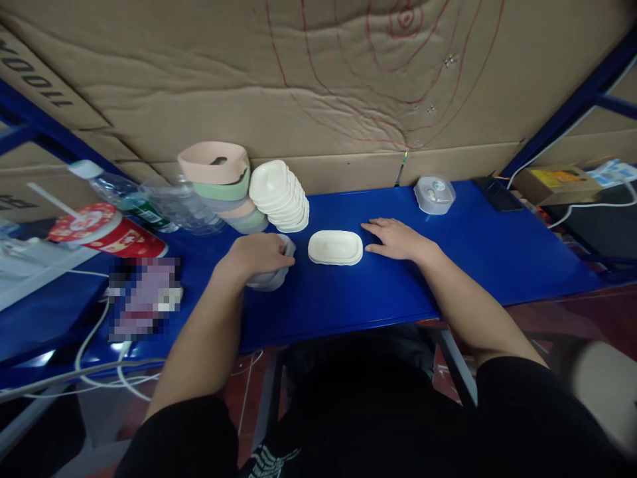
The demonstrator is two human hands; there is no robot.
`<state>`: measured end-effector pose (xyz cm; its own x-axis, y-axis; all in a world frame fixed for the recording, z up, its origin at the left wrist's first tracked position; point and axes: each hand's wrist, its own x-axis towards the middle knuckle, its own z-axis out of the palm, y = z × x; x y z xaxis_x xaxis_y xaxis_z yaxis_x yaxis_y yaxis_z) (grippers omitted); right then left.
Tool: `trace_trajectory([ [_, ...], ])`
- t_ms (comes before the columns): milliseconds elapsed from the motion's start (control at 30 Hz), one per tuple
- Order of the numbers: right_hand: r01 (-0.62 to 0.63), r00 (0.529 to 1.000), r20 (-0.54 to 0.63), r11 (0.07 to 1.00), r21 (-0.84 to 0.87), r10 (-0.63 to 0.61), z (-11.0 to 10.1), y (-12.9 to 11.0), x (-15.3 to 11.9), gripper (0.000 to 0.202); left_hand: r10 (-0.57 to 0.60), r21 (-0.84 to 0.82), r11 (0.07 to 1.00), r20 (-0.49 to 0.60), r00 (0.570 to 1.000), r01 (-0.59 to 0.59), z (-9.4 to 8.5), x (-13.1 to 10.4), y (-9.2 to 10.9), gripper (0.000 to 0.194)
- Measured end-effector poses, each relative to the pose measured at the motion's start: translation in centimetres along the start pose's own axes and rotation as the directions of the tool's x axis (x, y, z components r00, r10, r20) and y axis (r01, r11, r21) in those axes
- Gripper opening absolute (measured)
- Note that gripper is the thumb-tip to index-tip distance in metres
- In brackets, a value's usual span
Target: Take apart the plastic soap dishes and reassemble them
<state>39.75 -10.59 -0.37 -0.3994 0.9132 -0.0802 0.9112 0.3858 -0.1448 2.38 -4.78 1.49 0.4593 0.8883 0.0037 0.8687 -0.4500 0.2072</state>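
Note:
My left hand is closed over a translucent grey container on the blue table, its fingers wrapped round the top. Just right of it lies a cream oval lid, flat on the table. My right hand rests on the table to the right of that lid, fingers spread, holding nothing. Behind my left hand, a leaning stack of cream lids stands beside a stack of pink, green and grey containers. A clear container with a lid sits at the back right.
Clear plastic containers, a bottle and a red cup with a straw stand at the left, near white cables. A dark phone-like object lies back right. Cardboard walls the rear; the table's front edge is near me.

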Motion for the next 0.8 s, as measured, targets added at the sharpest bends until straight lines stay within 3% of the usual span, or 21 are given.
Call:
trace_trajectory([
  [100, -0.001, 1.000, -0.006, 1.000, 0.015, 0.001, 0.0, 0.1, 0.0, 0.074, 0.009, 0.128, 0.991, 0.164, 0.986, -0.031, -1.3, -0.7, 2.5, 0.035],
  [233, 0.006, 1.000, -0.008, 1.000, 0.027, -0.006, 0.0, 0.1, -0.1, 0.072, 0.095, 0.035, 0.994, 0.104, 0.990, -0.099, -2.6, -1.4, 3.7, 0.040],
  [367, 0.020, 1.000, -0.009, 0.999, 0.046, -0.020, -0.1, -0.4, -0.2, 0.070, 0.155, -0.039, 0.987, -0.005, 0.988, -0.155, -2.7, -1.8, 4.3, 0.035],
  [500, 0.085, 0.996, -0.022, 0.993, 0.077, -0.083, 0.0, -1.0, -0.1, 0.055, 0.270, 0.043, 0.963, -0.094, 0.958, -0.267, -1.4, -1.6, 5.4, 0.026],
  [667, 0.085, 0.996, -0.017, 0.995, 0.048, -0.085, 0.3, -1.1, 0.1, 0.050, 0.522, 0.098, 0.852, -0.087, 0.848, -0.514, 1.2, -0.8, 6.5, 0.024],
  [800, 0.073, 0.997, -0.002, 0.995, 0.065, -0.073, 0.4, -1.0, 0.2, 0.053, 0.592, 0.041, 0.805, -0.128, 0.796, -0.592, 2.5, -0.4, 6.6, 0.023],
])
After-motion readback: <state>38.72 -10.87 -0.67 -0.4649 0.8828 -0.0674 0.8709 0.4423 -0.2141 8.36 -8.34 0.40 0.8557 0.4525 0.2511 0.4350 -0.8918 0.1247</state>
